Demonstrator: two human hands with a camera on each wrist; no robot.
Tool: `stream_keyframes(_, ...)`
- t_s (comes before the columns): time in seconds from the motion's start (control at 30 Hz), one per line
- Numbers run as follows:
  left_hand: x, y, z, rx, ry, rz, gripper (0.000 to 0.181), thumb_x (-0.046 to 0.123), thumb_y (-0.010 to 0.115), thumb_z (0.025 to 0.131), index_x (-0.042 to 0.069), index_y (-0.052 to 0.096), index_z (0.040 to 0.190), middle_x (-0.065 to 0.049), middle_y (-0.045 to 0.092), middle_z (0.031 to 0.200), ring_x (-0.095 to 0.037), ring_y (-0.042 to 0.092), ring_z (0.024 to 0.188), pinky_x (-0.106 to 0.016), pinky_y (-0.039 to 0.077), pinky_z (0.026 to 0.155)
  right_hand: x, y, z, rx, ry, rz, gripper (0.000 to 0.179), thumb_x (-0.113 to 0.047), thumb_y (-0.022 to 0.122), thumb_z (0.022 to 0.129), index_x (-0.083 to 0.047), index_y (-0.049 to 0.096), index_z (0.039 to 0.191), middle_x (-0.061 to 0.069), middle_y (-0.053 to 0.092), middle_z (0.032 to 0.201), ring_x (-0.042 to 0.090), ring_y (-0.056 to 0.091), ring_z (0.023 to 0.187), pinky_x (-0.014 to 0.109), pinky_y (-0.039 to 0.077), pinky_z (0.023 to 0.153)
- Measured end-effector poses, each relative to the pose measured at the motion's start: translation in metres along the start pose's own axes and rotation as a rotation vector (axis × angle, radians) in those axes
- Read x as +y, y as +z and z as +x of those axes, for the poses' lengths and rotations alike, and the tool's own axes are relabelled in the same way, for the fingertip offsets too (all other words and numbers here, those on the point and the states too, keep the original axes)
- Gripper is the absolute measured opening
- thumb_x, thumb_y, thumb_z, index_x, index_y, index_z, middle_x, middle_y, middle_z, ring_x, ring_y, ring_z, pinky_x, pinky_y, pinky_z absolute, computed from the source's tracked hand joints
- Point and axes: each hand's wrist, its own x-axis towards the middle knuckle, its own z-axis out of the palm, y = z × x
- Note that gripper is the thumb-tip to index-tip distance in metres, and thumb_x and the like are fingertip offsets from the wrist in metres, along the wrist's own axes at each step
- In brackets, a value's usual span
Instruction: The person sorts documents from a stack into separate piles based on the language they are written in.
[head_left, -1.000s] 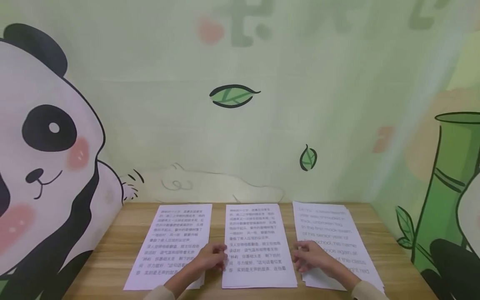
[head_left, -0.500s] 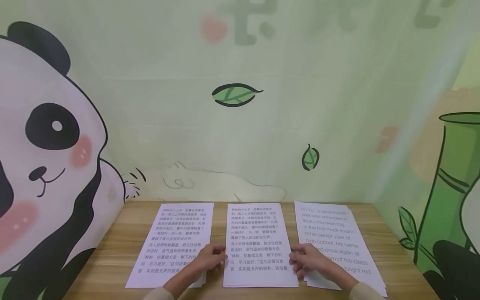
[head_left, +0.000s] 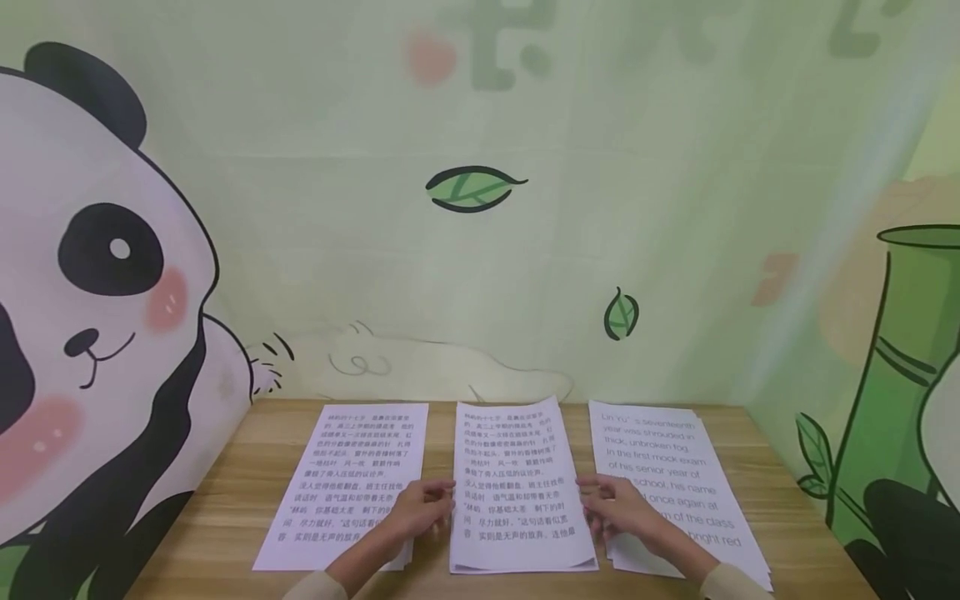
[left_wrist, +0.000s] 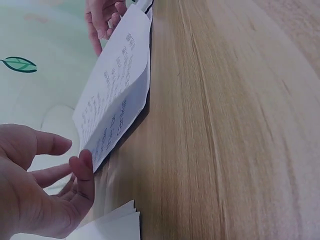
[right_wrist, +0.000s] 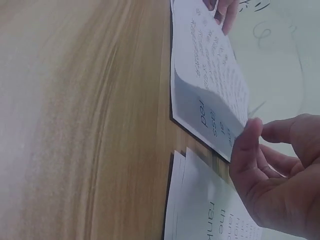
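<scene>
The top sheet of paper (head_left: 513,492) of the middle stack bears printed Chinese text. It bows up off the sheet beneath (right_wrist: 200,120), which shows large English print in the right wrist view. My left hand (head_left: 420,508) pinches the sheet's left edge near its lower half, fingers bent. Opposite it, my right hand (head_left: 617,507) pinches the right edge. In the left wrist view the left thumb tip meets the raised edge; the fingertips' grip behind the paper is partly hidden.
A left stack (head_left: 345,483) of Chinese-text pages and a right stack (head_left: 675,475) with English text flank the middle one on the wooden table (head_left: 225,467). Both forearms pass over their near parts. A printed panda backdrop (head_left: 360,250) stands behind the table.
The middle stack's top sheet has risen from lying flat and now curves, its far right corner lifted. Both hands have come up slightly with its side edges.
</scene>
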Motion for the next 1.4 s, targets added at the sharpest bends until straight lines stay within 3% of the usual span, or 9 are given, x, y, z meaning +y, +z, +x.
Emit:
stream_keyframes(0.23, -0.003, 0.004, 0.002, 0.023, 0.053, -0.077, 0.047, 0.008, 0.071, 0.089, -0.007, 0.059, 0.132, -0.015, 0.072, 0.106, -0.017, 0.069, 0.075, -0.031, 0.059, 0.067, -0.002, 0.004, 0.002, 0.061, 0.027, -0.002, 0.047, -0.018, 0.073, 0.090, -0.003, 0.062, 0.134, 0.006, 0.070, 0.099, 0.017, 0.062, 0.074, 0.027, 0.052, 0.061)
stream_keyframes(0.43, -0.007, 0.006, 0.004, 0.035, 0.028, -0.071, 0.046, 0.001, 0.073, 0.085, -0.006, 0.059, 0.129, -0.011, 0.073, 0.094, -0.017, 0.072, 0.071, -0.031, 0.059, 0.064, -0.002, 0.006, 0.000, 0.033, 0.071, 0.058, 0.047, -0.014, 0.070, 0.093, 0.004, 0.059, 0.135, 0.009, 0.073, 0.102, 0.018, 0.070, 0.081, 0.035, 0.063, 0.070)
stream_keyframes(0.73, -0.012, 0.008, 0.004, 0.032, -0.001, -0.091, 0.041, -0.003, 0.070, 0.084, -0.009, 0.060, 0.124, -0.011, 0.074, 0.088, -0.015, 0.070, 0.069, -0.031, 0.061, 0.064, 0.004, 0.009, 0.003, 0.021, 0.130, 0.056, 0.051, -0.008, 0.066, 0.092, 0.007, 0.054, 0.139, 0.011, 0.076, 0.104, 0.024, 0.075, 0.089, 0.039, 0.064, 0.074)
stream_keyframes(0.97, -0.010, 0.007, 0.002, 0.021, -0.031, -0.096, 0.040, -0.001, 0.071, 0.087, -0.011, 0.060, 0.124, -0.013, 0.076, 0.088, -0.015, 0.071, 0.068, -0.033, 0.063, 0.064, 0.005, 0.012, 0.008, 0.001, 0.173, -0.001, 0.049, -0.010, 0.064, 0.096, 0.004, 0.053, 0.141, 0.006, 0.077, 0.096, 0.021, 0.075, 0.085, 0.037, 0.063, 0.072)
stream_keyframes(1.13, -0.011, 0.007, 0.004, 0.023, -0.037, -0.111, 0.037, 0.002, 0.072, 0.088, -0.010, 0.061, 0.122, -0.011, 0.076, 0.088, -0.013, 0.070, 0.068, -0.031, 0.063, 0.064, 0.002, 0.012, 0.009, 0.016, 0.139, -0.028, 0.049, -0.006, 0.064, 0.096, 0.006, 0.052, 0.141, 0.009, 0.077, 0.098, 0.022, 0.074, 0.086, 0.036, 0.063, 0.070)
stream_keyframes(1.4, -0.018, 0.004, 0.005, 0.045, 0.013, -0.220, 0.035, 0.000, 0.069, 0.089, -0.012, 0.062, 0.121, -0.017, 0.077, 0.093, -0.013, 0.068, 0.066, -0.028, 0.061, 0.062, -0.006, 0.008, 0.004, 0.024, 0.070, 0.023, 0.050, -0.006, 0.066, 0.094, 0.004, 0.052, 0.142, 0.014, 0.076, 0.105, 0.024, 0.074, 0.088, 0.038, 0.064, 0.069)
